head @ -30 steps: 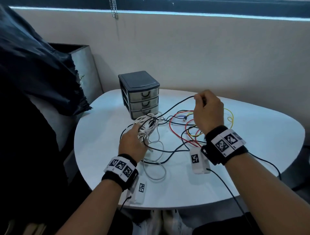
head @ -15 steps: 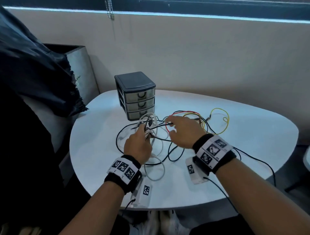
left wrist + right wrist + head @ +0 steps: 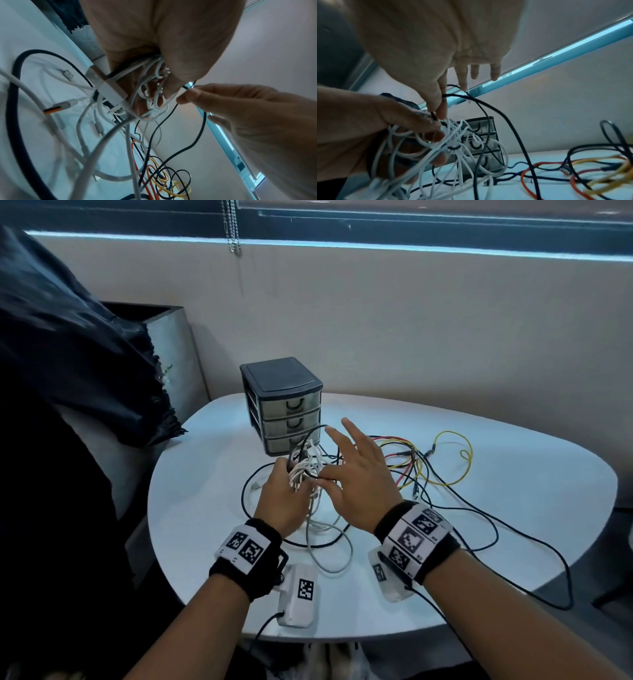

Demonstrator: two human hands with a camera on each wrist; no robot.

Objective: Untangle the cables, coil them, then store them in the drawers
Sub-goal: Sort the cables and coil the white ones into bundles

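Head view: cable untangling in front of the drawers.
Left hand grips white cables; right hand pinches black cable.

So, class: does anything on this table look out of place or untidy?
Yes: red, yellow and black wires sprawl tangled across the white table, and one black cable droops over its edge. The grey three-drawer unit stands shut.

Office-like room: white table, desktop drawer unit, blind-covered window.
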